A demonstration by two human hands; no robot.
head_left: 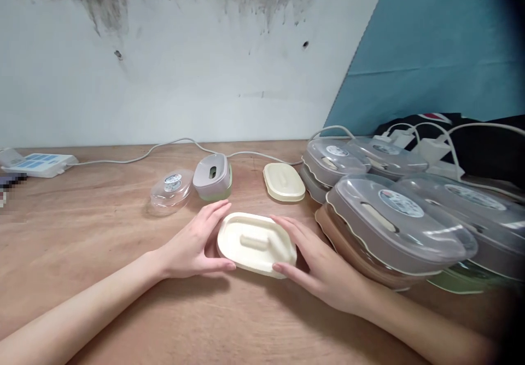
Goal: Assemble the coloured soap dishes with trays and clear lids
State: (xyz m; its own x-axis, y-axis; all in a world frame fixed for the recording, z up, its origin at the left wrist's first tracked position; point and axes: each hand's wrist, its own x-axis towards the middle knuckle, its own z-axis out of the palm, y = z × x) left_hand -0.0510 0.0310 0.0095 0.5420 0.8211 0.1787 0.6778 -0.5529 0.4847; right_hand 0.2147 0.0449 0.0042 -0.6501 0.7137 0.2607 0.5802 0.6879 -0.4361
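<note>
A cream oval tray (256,243) with a raised bar along its middle is between my two hands, low over the wooden table. My left hand (197,242) curves round its left end, with the thumb along the near edge and the fingers by the far rim. Around the right end is my right hand (320,264), its thumb on the near edge and its fingertips on the far rim. Whether the tray rests on the table or is slightly raised, I cannot tell. Behind it lies a similar cream piece (284,182).
A clear lid (171,190) lies beside a small lilac-and-green box (212,177) with a slot. Stacked lidded containers (394,222) crowd the right side. A power strip (39,164) sits at the far left, its white cable (156,147) running along the white wall (184,80).
</note>
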